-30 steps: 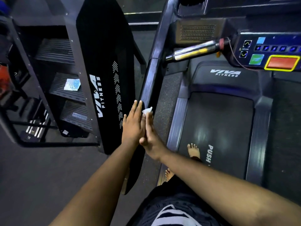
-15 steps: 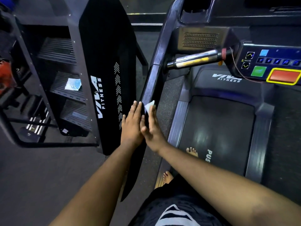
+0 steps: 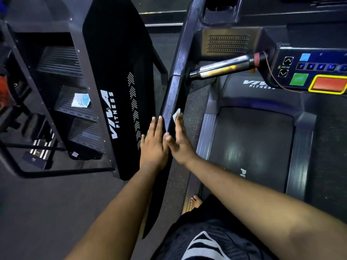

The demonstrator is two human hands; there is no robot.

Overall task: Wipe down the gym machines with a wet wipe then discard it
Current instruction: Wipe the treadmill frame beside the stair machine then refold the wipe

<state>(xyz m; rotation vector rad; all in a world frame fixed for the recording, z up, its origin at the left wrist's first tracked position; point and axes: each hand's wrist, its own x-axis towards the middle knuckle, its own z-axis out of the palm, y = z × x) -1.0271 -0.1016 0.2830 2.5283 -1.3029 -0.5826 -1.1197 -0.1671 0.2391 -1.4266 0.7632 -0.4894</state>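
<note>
Hands: left hand [image 3: 154, 145] flat, fingers straight, on the treadmill side rail [image 3: 172, 98]; right hand [image 3: 180, 141] flat, apparently pressing the white wet wipe [image 3: 176, 114] against the rail's right face.

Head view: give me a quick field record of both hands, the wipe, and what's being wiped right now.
surface being wiped: treadmill side rail, dark, sloping up toward the console
wet wipe: small white wet wipe, pressed against the rail's right face
right hand: right hand, straight fingers flat on the wipe
left hand: left hand, straight fingers flat against the rail's left face, holding nothing
nearby: stair climber to the left; small packet on one of its steps
wipe discarded: not yet
</note>
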